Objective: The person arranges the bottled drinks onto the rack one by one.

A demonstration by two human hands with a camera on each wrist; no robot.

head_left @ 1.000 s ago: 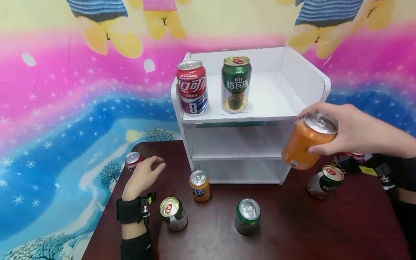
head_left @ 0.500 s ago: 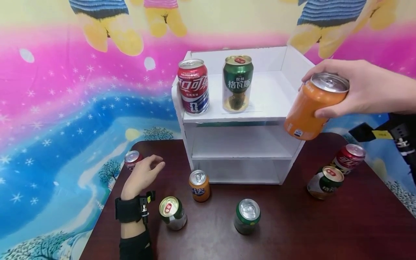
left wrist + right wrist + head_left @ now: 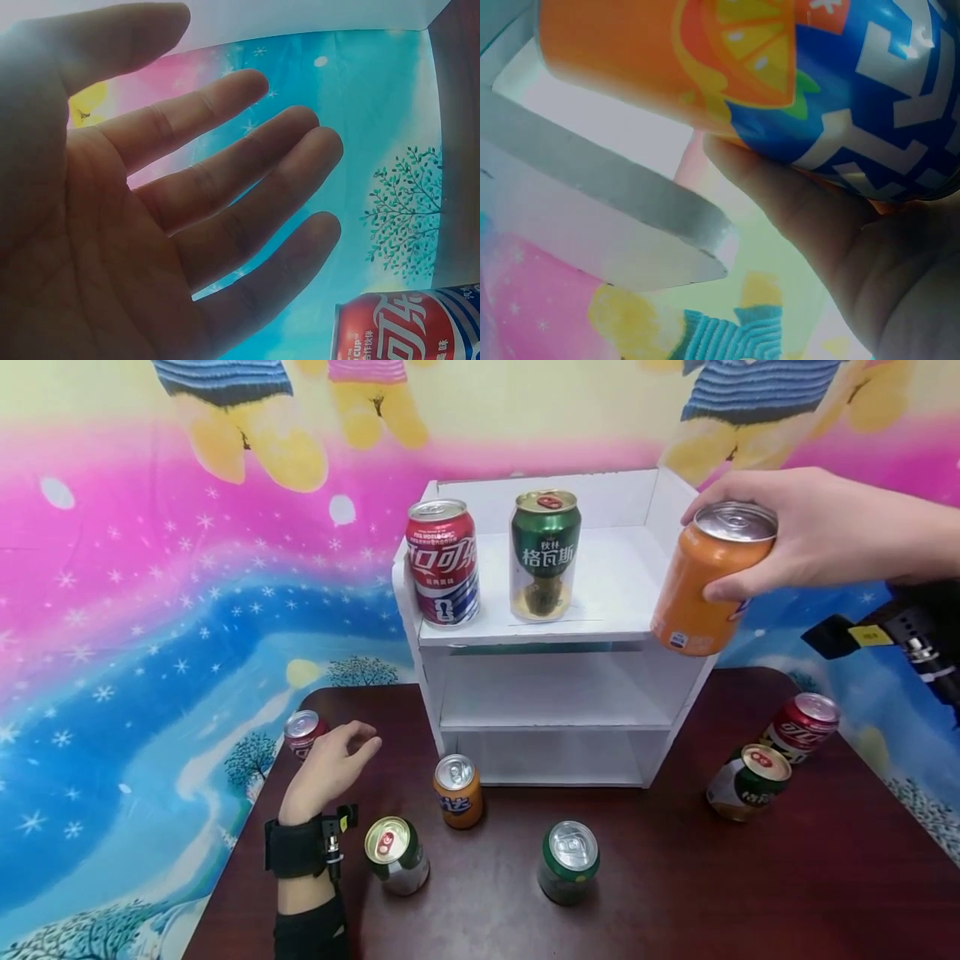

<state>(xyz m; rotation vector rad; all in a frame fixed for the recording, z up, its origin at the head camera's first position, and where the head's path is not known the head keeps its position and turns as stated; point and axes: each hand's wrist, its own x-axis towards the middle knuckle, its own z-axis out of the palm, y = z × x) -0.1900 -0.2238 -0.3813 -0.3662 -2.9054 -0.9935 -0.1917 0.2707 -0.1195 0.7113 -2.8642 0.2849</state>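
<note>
My right hand (image 3: 795, 531) grips an orange soda can (image 3: 705, 585), tilted, at the right front corner of the white shelf unit (image 3: 555, 635). The right wrist view shows the can's orange-slice and blue print, with the thumb (image 3: 780, 195) along its side. On the top shelf stand a red cola can (image 3: 444, 564) at the left and a green and gold kvass can (image 3: 545, 556) beside it. My left hand (image 3: 327, 772) hangs relaxed over the table's left side, fingers apart in the left wrist view and holding nothing. Behind it is another red cola can (image 3: 303, 731).
On the dark table (image 3: 645, 893) stand a small orange can (image 3: 459, 797), a green-gold can (image 3: 397, 856) and a green can (image 3: 570, 864). At right a kvass can (image 3: 746, 785) stands before a red cola can (image 3: 802, 727). A printed cloth (image 3: 150, 568) hangs behind.
My right hand has lifted the orange soda can from beside the shelf unit up to its top right corner, tilting it more upright. The left hand has stayed in place.
</note>
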